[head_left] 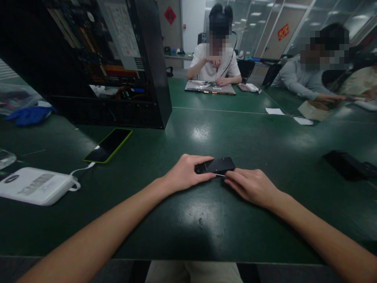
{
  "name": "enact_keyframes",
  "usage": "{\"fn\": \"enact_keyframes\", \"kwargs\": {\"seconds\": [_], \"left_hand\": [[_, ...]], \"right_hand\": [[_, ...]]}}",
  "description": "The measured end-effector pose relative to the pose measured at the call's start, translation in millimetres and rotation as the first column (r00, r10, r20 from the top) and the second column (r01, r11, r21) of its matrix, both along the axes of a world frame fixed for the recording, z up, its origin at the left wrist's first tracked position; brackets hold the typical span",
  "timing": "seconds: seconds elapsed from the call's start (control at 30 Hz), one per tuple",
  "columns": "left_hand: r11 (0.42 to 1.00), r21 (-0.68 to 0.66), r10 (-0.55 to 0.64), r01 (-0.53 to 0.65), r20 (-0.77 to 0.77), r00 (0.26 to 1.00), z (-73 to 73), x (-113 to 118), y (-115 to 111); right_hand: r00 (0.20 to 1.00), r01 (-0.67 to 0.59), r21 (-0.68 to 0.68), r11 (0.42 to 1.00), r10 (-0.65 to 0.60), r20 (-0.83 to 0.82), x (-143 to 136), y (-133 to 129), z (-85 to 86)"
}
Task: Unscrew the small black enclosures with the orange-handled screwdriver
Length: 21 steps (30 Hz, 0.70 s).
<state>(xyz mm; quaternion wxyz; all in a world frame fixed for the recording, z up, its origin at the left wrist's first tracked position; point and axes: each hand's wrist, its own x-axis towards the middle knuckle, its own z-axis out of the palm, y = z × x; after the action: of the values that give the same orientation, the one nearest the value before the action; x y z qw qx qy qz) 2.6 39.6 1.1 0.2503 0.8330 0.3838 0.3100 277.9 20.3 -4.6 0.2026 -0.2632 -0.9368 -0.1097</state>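
A small black rectangular device point(219, 167) with a round lens-like spot at its left end is held just above or on the green table. My left hand point(188, 171) is closed on its left end, thumb along the near side and fingers along the far side. At the near right corner, my right hand point(253, 184) has its fingers pinched together, touching the device. A thin pale strip point(220, 175) shows along the device's near edge by those fingertips. Whether it is a slim tool or part of the device, I cannot tell.
An open black computer case point(159, 70) stands at back left. Nearer are a phone point(110, 145) cabled to a white power bank point(38, 186), and blue gloves point(28, 114). A black object point(350, 164) lies right. People point(216, 59) work across the green table point(206, 224).
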Motion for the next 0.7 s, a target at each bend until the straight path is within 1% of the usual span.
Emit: {"fn": "enact_keyframes", "kwargs": {"seconds": [0.2,0.33,0.47,0.6,0.7], "left_hand": [[1.0,-0.01,0.003,-0.003,0.001,1.0,2.5,0.8,-1.4],[1.0,-0.015,0.011,-0.011,-0.003,1.0,4.1,0.7,-2.3],[1.0,-0.024,-0.011,0.011,-0.01,1.0,7.2,-1.4,-2.3],[0.999,-0.036,-0.03,0.029,-0.025,0.999,10.5,-3.9,-1.7],[0.998,-0.04,-0.042,0.041,-0.03,0.999,11.5,-5.3,-0.8]], "right_hand": [[1.0,-0.005,0.028,1.0,0.005,0.022,2.9,0.3,7.1],[0.999,0.007,0.045,0.999,-0.009,0.032,11.2,0.8,8.7],[0.998,0.027,0.072,0.997,-0.031,0.059,17.8,-1.2,10.9],[0.993,0.044,0.11,0.993,-0.055,0.103,14.0,-6.3,20.5],[0.989,0.036,0.11,0.993,-0.051,0.139,8.4,-9.7,29.8]]}}
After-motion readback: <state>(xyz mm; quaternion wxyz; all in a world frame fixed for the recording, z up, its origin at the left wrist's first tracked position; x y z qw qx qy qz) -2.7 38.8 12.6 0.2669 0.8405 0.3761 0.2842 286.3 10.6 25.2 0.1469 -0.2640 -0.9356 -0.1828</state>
